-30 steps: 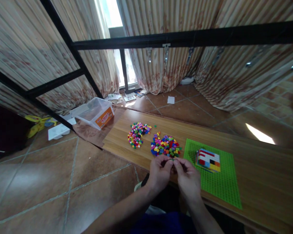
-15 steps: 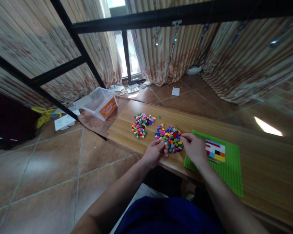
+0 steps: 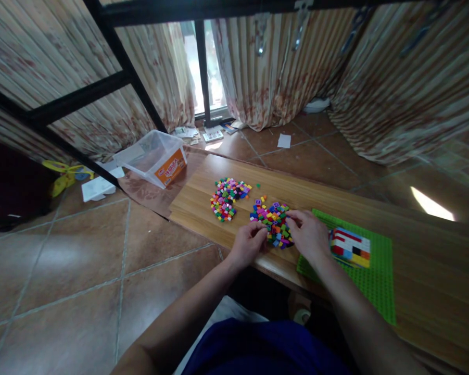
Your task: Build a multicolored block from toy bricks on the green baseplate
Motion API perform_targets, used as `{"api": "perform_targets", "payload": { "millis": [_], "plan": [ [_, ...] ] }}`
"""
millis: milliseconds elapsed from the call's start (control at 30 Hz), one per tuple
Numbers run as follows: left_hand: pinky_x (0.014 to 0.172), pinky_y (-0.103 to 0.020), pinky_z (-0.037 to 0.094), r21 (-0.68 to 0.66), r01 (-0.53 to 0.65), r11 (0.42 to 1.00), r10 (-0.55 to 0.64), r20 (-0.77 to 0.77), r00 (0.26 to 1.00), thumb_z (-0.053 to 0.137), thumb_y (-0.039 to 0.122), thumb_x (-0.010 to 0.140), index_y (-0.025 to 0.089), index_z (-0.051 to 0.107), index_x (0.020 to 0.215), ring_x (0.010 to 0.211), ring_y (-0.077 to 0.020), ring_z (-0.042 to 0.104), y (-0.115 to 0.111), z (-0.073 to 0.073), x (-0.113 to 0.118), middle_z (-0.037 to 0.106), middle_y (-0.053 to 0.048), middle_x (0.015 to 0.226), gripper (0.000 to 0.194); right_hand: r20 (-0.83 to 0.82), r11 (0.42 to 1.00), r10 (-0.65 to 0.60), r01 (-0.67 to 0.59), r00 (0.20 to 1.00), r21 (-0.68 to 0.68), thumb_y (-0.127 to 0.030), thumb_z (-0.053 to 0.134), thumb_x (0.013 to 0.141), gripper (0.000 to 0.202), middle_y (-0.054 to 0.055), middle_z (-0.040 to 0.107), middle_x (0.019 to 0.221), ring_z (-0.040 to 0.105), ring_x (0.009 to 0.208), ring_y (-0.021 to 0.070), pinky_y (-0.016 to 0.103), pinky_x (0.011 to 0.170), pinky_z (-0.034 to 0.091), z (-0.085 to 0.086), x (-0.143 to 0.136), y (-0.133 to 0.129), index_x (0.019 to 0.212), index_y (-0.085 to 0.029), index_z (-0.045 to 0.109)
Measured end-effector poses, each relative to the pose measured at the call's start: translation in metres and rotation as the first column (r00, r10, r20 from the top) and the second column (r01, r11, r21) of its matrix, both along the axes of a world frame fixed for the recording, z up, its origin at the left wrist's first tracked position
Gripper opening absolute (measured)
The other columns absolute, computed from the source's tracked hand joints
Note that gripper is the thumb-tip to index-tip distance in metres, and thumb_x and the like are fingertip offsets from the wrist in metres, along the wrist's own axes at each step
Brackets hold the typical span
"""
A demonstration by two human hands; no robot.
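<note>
My left hand (image 3: 250,240) is at the near-left edge of a pile of small coloured bricks (image 3: 276,221), thumb and fingertips pressed together; what they hold, if anything, is too small to make out. Over the right side of that pile is my right hand (image 3: 305,232), its fingertips closed down among the bricks and their contents hidden. A second, curved pile (image 3: 222,200) lies further left on the wooden table (image 3: 203,179). Right of my right hand, a green baseplate (image 3: 377,281) bears a block of white, red, blue, black, yellow and orange bricks (image 3: 351,247).
A clear plastic box (image 3: 156,156) with an orange label stands beyond the table's left end. Papers (image 3: 213,135) lie on the tiled floor by the window. A dark metal frame (image 3: 128,73) and striped curtains are behind the table.
The view has shifted slightly. The small pale brick seen at my left fingertips before no longer shows there. My right hand has moved slightly over the pile's right side.
</note>
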State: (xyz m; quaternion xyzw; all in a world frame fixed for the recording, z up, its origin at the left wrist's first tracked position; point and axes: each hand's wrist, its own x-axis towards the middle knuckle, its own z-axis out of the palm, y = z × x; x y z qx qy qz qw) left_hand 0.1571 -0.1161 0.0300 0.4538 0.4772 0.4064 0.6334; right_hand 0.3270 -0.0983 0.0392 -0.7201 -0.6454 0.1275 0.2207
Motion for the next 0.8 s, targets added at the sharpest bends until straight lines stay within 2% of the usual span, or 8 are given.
{"api": "perform_targets", "payload": {
  "millis": [133,267,433,600,700,800],
  "plan": [
    [0.063,-0.022,0.043,0.226,0.059,0.972,0.026,-0.358,0.933,0.055,0.021,0.084,0.017,0.061,0.077,0.064,-0.0114,0.053,0.005,-0.002,0.003,0.059,0.001,0.068,0.01,0.062,0.994,0.11,-0.108,0.992,-0.035,-0.027,0.049,0.088,0.028,0.006,0.065,0.104,0.06,0.092,0.02,0.032,0.082,0.045,0.005,-0.007,0.011,0.106,-0.023,0.071],
    [0.071,-0.024,0.045,0.28,0.136,0.951,0.029,-0.513,0.858,0.055,0.018,0.085,0.018,0.064,0.086,0.074,-0.0143,0.058,0.008,0.002,0.005,0.064,-0.001,0.078,0.009,0.137,0.982,0.175,-0.163,0.975,-0.095,-0.025,0.051,0.088,0.028,0.006,0.062,0.109,0.059,0.096,0.0205,0.031,0.083,0.043,0.007,-0.012,0.022,0.109,-0.025,0.069],
    [0.073,-0.025,0.046,0.284,0.165,0.944,0.019,-0.55,0.835,0.054,0.014,0.084,0.018,0.065,0.093,0.075,-0.015,0.059,0.008,0.002,0.004,0.066,-0.002,0.081,0.014,0.172,0.972,0.214,-0.191,0.962,-0.141,-0.026,0.051,0.089,0.027,0.007,0.062,0.105,0.059,0.096,0.02,0.032,0.085,0.043,0.006,-0.013,0.03,0.109,-0.025,0.069],
    [0.071,-0.025,0.045,0.295,0.145,0.945,0.038,-0.536,0.844,0.053,0.013,0.084,0.017,0.064,0.096,0.073,-0.0144,0.057,0.005,0.001,0.0,0.065,-0.003,0.084,0.017,0.137,0.96,0.26,-0.239,0.956,-0.148,-0.027,0.052,0.09,0.02,0.007,0.063,0.105,0.059,0.097,0.0209,0.032,0.086,0.043,0.005,-0.011,0.035,0.098,-0.021,0.07],
    [0.07,-0.024,0.044,0.289,0.125,0.949,0.044,-0.513,0.857,0.053,0.014,0.085,0.016,0.064,0.097,0.072,-0.0138,0.056,0.004,0.003,-0.002,0.065,-0.003,0.085,0.017,0.134,0.961,0.271,-0.258,0.953,-0.104,-0.026,0.052,0.09,0.018,0.008,0.063,0.104,0.059,0.099,0.0217,0.033,0.087,0.043,0.009,-0.009,0.032,0.095,-0.019,0.067],
    [0.068,-0.024,0.043,0.283,0.087,0.955,0.058,-0.466,0.883,0.053,0.022,0.088,0.017,0.064,0.097,0.072,-0.0139,0.055,0.003,0.01,-0.005,0.064,-0.003,0.082,0.016,0.091,0.968,0.252,-0.252,0.963,-0.013,-0.028,0.047,0.092,0.02,0.008,0.064,0.103,0.059,0.099,0.0219,0.033,0.087,0.044,0.016,-0.009,0.014,0.097,-0.019,0.063]
  ]
}}
